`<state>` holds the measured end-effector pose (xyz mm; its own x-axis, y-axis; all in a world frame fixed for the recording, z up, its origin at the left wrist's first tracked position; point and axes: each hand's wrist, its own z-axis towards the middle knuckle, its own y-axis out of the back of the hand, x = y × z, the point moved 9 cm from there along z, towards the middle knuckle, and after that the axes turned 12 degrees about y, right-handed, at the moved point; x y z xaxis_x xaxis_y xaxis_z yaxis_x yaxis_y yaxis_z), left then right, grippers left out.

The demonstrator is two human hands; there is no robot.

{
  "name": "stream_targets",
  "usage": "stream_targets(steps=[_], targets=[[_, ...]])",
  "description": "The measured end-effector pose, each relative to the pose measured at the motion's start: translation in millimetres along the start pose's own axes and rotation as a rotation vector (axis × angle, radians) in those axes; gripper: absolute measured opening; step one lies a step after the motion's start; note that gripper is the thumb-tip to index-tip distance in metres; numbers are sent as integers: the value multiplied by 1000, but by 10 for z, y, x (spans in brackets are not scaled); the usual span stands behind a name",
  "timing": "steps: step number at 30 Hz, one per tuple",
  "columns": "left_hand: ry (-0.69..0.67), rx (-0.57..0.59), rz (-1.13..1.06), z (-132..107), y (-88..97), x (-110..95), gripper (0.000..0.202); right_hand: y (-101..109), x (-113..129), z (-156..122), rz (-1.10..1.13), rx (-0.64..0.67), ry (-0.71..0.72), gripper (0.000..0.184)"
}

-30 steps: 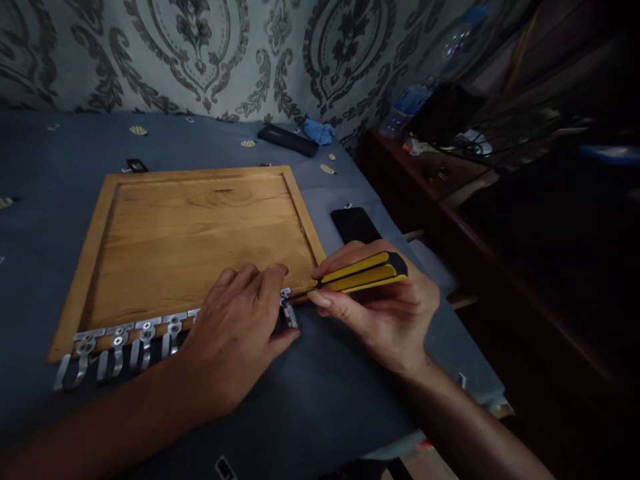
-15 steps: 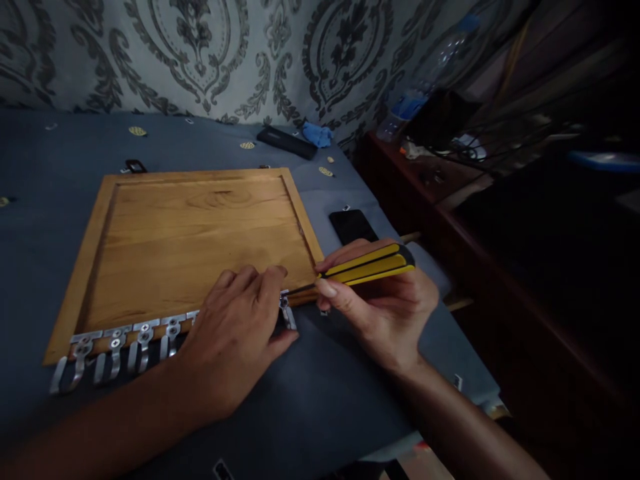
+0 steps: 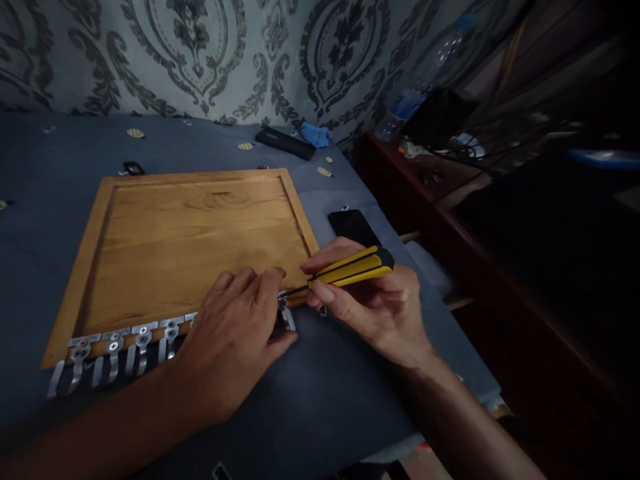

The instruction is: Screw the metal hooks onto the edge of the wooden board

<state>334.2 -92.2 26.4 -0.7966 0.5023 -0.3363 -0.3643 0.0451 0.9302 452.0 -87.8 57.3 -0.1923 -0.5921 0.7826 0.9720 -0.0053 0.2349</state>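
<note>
My right hand (image 3: 373,307) grips a yellow-and-black screwdriver (image 3: 353,267), its shaft slanting left. The screwdriver's tip meets a silver metal hook (image 3: 287,316) at the near right edge of a framed wooden board (image 3: 200,233). Curled over that same edge, my left hand (image 3: 235,333) has its index finger and thumb around the hook. Several more double hooks (image 3: 114,350) line the near edge to the left, and part of that row is hidden beneath my left hand. Screws show in their plates.
The board lies on a blue-grey patterned cloth (image 3: 330,400). A black phone (image 3: 354,227) is right of it; a dark oblong case (image 3: 285,143) and a crumpled blue cloth (image 3: 315,135) lie behind. A reddish-brown wooden ledge (image 3: 395,160) with a plastic bottle (image 3: 405,103) borders the right.
My right hand and the screwdriver have shifted left, closer to the hook, and the handle has turned slightly. My left hand stays in place on the board's edge.
</note>
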Motion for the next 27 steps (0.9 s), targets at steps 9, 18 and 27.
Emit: stream_targets(steps=[9, 18, 27], targets=[[14, -3, 2, 2, 7, 5, 52, 5, 164, 0, -211, -61, 238, 17], [25, 3, 14, 11, 1, 5, 51, 84, 228, -29, -241, -157, 258, 17], [31, 3, 14, 20, -1, 7, 54, 77, 165, -31, -271, -139, 205, 19]])
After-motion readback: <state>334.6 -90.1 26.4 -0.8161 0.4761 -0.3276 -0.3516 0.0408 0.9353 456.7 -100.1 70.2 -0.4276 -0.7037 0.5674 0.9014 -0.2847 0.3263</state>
